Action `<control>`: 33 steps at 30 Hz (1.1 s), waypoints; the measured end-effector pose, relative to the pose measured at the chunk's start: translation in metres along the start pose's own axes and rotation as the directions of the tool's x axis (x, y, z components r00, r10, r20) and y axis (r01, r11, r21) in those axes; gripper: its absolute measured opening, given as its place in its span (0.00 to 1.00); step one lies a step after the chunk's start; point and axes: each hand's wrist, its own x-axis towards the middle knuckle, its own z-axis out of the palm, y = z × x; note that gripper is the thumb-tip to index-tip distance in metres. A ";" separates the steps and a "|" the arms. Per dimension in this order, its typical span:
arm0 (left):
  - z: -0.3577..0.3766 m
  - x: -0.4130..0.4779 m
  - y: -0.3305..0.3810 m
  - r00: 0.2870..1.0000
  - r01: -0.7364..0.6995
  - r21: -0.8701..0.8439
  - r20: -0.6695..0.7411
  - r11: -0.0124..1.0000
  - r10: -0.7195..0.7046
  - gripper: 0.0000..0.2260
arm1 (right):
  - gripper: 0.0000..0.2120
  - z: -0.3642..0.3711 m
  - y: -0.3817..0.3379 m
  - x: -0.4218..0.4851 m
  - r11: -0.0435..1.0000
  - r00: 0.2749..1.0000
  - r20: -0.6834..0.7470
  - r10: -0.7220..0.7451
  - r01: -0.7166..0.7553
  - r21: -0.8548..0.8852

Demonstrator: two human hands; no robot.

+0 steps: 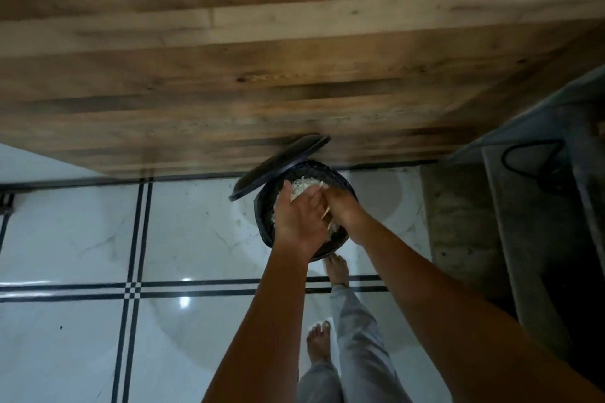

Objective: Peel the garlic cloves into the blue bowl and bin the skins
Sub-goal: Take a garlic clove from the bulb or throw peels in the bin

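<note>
White glossy floor tiles (pixel 82 239) with thin black double lines, and a wood-grain panel (pixel 262 59) across the top, so the view is basically straight down at the floor. Both hands are over the bin (pixel 262 206). The left hand (pixel 299 222) is flat, fingers straight and together, palm turned toward the other hand. The right hand (pixel 343 209) is pressed up against that palm with its fingertips tucked behind the left hand, so I honestly can't tell if they're curled on anything. A few tan bits show in the gap between the two hands. The garlic skins (pixel 302 186) are a pale heap inside the bin, just past the left fingertips. The bin is round, black and bag-lined, its lid (pixel 278 167) tipped up toward the panel. One bare foot (pixel 337 270) is right at the bin's base, the other foot (pixel 319 342) further back, with light grey trousers (pixel 357 353). Grey concrete steps (pixel 458 206) and a black cable (pixel 530 154) are off to the right.
</note>
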 end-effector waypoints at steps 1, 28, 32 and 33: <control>0.001 -0.002 -0.002 0.999 -0.032 0.008 0.020 0.999 0.032 0.29 | 0.17 -0.008 -0.004 -0.007 0.996 0.999 -0.040 -0.017 0.020 0.083; 0.196 -0.351 -0.407 0.622 -0.478 0.810 0.585 0.339 -0.521 0.07 | 0.07 -0.294 0.256 -0.543 0.408 0.390 -0.911 0.137 0.815 0.411; 0.195 -0.382 -0.490 0.550 -0.526 0.813 0.550 0.250 -0.629 0.07 | 0.08 -0.320 0.325 -0.584 0.384 0.304 -0.922 0.240 0.843 0.378; 0.195 -0.389 -0.512 0.541 -0.536 0.812 0.539 0.230 -0.646 0.06 | 0.07 -0.327 0.343 -0.592 0.377 0.287 -0.921 0.265 0.848 0.373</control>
